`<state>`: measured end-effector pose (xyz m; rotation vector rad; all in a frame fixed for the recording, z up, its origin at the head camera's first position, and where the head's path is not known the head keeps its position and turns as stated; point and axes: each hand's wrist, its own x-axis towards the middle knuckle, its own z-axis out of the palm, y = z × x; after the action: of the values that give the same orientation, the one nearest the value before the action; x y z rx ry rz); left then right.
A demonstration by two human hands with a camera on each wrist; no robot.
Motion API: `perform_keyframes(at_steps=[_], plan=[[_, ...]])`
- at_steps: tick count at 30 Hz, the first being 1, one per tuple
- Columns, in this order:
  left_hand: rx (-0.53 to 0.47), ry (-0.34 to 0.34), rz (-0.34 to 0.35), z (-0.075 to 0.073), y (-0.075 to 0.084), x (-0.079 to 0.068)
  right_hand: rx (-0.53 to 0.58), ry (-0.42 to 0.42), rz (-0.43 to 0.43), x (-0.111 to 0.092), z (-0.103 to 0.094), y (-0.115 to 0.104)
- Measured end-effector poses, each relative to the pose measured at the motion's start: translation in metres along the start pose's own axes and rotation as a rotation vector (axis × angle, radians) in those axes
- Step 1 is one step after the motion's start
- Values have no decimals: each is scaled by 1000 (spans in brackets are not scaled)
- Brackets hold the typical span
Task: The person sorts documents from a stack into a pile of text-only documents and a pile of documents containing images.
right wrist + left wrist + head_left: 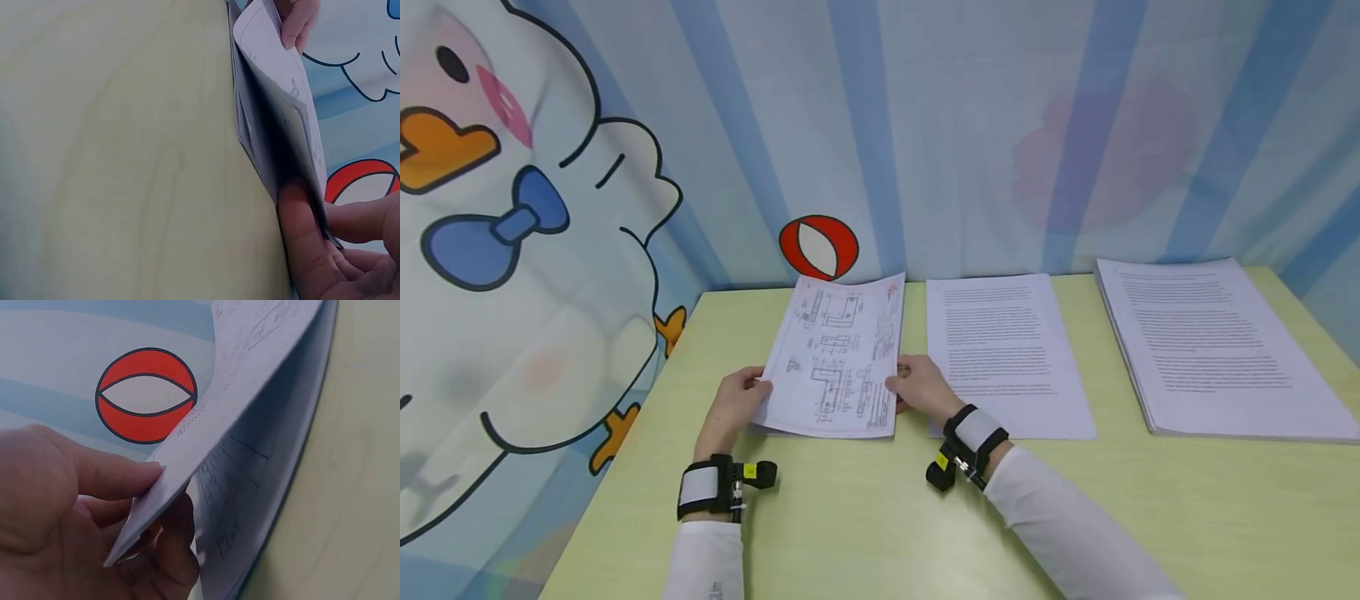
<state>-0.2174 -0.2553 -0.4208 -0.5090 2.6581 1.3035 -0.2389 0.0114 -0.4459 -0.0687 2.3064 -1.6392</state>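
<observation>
Just off the centre of the head view, toward 7 o'clock, we are seeing a drawing sheet (831, 354) bowing up above the pale table (835, 517). Taking that sheet as our dial, we are finding the left hand (734, 406) pinching its edge at about 8 o'clock, the thumb pressing on top and the fingers curling beneath. The right hand (927, 388) is pinching the opposite edge between 3 and 4 o'clock, thumb above, finger below. In both wrist views we are noticing more paper (234, 512) lying under the raised sheet, across a dark gap. At 3 o'clock a text page (1000, 342) is lying just beside it, and farther out a thick stack (1210, 333) is resting. At 12 o'clock a red-and-white ball (818, 247) is showing on the striped curtain (970, 125).
</observation>
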Motion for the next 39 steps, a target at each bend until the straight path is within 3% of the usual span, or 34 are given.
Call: perform_keyframes(at_steps=[5,11,19,26,30,35,39], plan=[[12,20,-4,0,-4,2,-52,11,-3,1,4,-2],[8,50,-7,3,-10,5,-246,57,-27,1,6,-6],[32,24,-23,3,-8,2,-389,112,-7,-2,4,-12],[47,-8,-61,0,-7,-4,-395,106,16,-4,0,-14],[46,-1,-62,-2,-9,-4,-395,96,-28,-7,-3,-13],[45,75,-34,-2,-8,-3,-320,107,-63,-11,-12,-11],[16,131,15,2,2,-5,-215,146,-77,-15,-26,-9]])
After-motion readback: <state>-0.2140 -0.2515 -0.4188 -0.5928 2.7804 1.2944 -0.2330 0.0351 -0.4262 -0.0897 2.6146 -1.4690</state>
